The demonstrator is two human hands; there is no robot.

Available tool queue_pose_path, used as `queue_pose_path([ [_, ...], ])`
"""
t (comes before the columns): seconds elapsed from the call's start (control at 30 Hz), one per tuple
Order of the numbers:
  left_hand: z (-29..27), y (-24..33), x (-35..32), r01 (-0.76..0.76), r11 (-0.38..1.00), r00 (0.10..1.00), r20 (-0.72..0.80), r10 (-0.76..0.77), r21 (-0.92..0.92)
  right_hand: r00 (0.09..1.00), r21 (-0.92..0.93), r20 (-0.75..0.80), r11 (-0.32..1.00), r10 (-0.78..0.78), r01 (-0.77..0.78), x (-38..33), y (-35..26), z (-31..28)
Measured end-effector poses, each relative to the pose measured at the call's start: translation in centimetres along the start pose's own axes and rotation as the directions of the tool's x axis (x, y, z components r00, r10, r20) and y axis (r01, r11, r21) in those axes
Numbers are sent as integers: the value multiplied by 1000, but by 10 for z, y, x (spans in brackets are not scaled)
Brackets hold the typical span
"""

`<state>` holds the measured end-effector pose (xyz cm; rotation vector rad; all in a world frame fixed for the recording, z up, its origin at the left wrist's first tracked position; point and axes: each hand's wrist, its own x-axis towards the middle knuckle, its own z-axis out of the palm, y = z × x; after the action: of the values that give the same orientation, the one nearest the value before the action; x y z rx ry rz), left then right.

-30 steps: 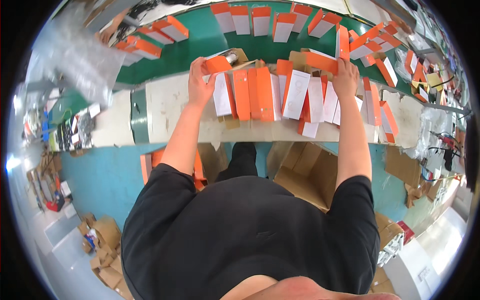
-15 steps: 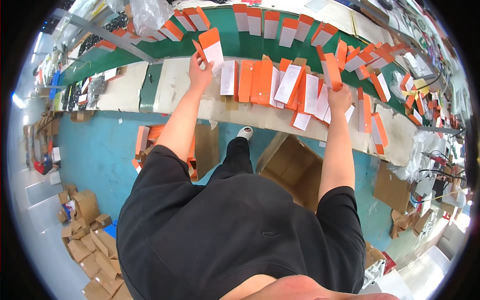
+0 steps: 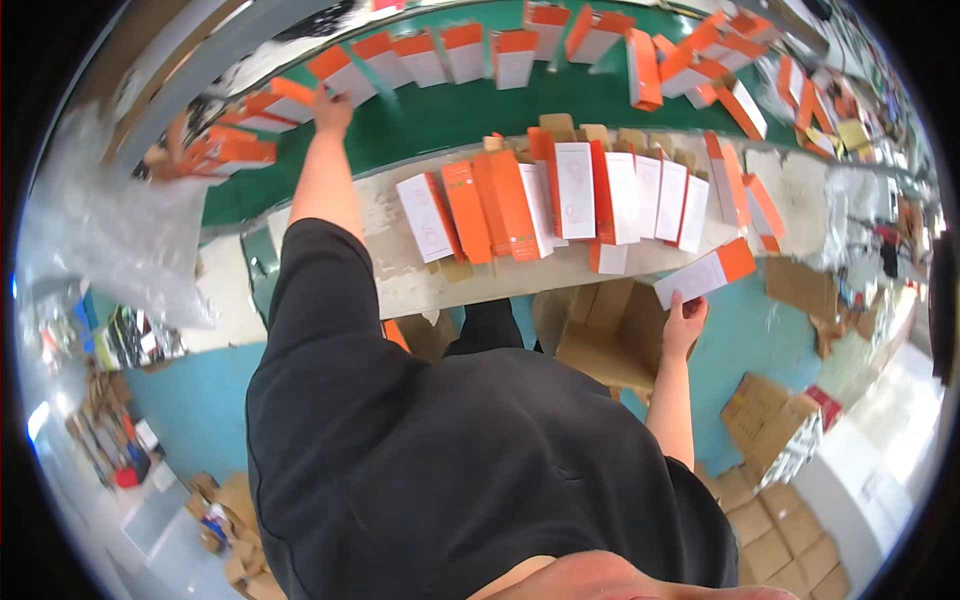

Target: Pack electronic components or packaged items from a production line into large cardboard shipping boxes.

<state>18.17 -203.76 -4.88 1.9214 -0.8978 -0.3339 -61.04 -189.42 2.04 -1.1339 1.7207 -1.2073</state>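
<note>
My left hand (image 3: pixel 333 110) reaches to the far green belt, its fingers closed at the near end of an orange-and-white carton (image 3: pixel 343 76) standing in a row there. Low on the right, my right hand (image 3: pixel 684 322) grips another orange-and-white carton (image 3: pixel 692 280) by its white end, tilted over the near edge of the worktop. Between my arms a row of similar cartons stands on the worktop, some with brown flaps up; a white-faced carton (image 3: pixel 428 217) is at its left end and an orange carton (image 3: pixel 467 210) beside it.
More cartons line the green belt (image 3: pixel 420 125), with a jumbled group (image 3: pixel 690 72) at the right. Clear plastic sheeting (image 3: pixel 130 220) hangs at the left. An open cardboard box (image 3: pixel 610 330) stands below the worktop (image 3: pixel 400 285); more brown boxes (image 3: pixel 770 530) lie behind on the right.
My left hand has moved left and farther out, from above the worktop to the belt. My right hand has drawn back toward me with a carton. The view has turned.
</note>
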Motion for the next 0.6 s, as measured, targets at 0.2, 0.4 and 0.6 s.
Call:
queue_pose_path([
  [0.2, 18, -1, -3, 61, 998, 998, 33, -60, -17, 988, -287, -104, 948, 114, -140, -60, 82, -65],
  [0.4, 27, 4, -17, 329, 889, 944, 87, -318, -319, 985, -686, -65, 709, 159, -160, -97, 135, -98],
  [0.6, 15, 17, 12, -127, 989, 992, -19, 129, 75, 948, -696, -55, 669, 314, -262, -124, 135, -90],
])
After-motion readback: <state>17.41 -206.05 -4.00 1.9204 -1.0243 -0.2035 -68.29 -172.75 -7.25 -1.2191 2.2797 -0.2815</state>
